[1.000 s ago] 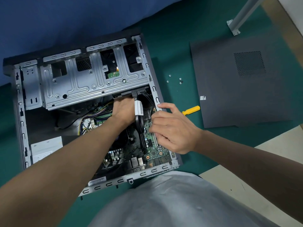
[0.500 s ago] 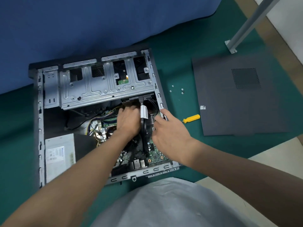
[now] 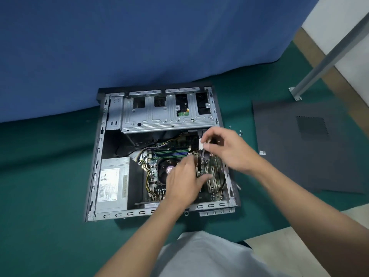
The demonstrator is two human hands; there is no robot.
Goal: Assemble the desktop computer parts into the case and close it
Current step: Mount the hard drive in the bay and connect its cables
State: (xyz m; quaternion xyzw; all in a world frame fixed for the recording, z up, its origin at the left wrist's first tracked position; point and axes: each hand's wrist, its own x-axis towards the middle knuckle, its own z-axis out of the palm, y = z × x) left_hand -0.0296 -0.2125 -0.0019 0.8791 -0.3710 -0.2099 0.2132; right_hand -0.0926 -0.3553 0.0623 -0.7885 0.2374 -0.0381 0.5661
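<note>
A: What's moved?

B: Both hands. The right hand (image 3: 229,150) has come up off the board (image 3: 213,176), and the left hand (image 3: 183,180) has pulled back from under the cage (image 3: 159,116) to sit low over the board.

A: What is the right one holding?

B: The black cable (image 3: 200,156). Its grip is a pinch of thumb and fingertips on the cable's white tag (image 3: 201,145), lifted just above the board. I'd guess that keeps the slack clear of the slots while it gets routed.

A: And the left?

B: Its fingers reach toward the cable's lower run and the thumb sticks out over the slots. It's blurred, so I can't tell whether that grip is closed on anything. It may only be steadying.

A: Where's the case?

B: The case (image 3: 129,213) lies on its side on the green mat (image 3: 50,176), open face up, so everything inside is reachable from above.

A: What's in it?

B: The cage is along the far end, the power supply (image 3: 111,180) is in the near-left corner and the board fills the right part, with the fan (image 3: 166,168) beside the left hand and loose wiring between them.

A: So it isn't closed?

B: No. The panel (image 3: 299,156) lies flat on the mat well to the right, and the screws (image 3: 240,131) sit loose between it and the case, probably for last.
</note>
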